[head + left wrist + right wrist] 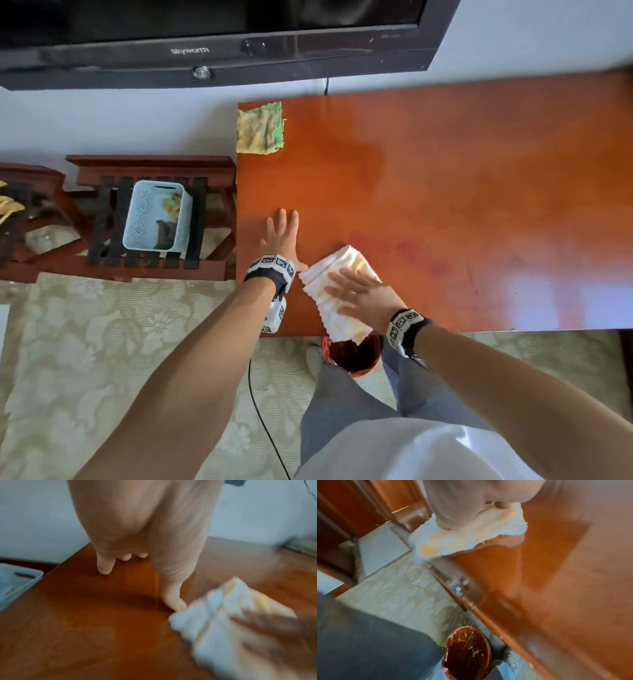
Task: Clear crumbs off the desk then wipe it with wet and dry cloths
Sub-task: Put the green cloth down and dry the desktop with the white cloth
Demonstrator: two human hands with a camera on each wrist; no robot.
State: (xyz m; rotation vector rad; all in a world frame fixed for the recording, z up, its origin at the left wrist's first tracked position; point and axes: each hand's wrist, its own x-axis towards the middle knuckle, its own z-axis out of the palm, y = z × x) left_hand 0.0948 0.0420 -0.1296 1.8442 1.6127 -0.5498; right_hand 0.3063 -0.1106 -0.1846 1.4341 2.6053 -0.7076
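My right hand lies flat with straight fingers on a white and yellow cloth at the desk's near left corner; the cloth's lower end hangs over the front edge. In the right wrist view the palm presses the cloth down. My left hand rests flat and open on the desk just left of the cloth, thumb tip touching its edge. A yellow-green cloth lies at the far left corner. A damp sheen covers the desk's middle.
A red-brown bin with a liner stands on the floor under the front edge; crumbs show inside the bin. A pale blue basket sits on a wooden rack left of the desk. A television hangs above. A black cable crosses the floor.
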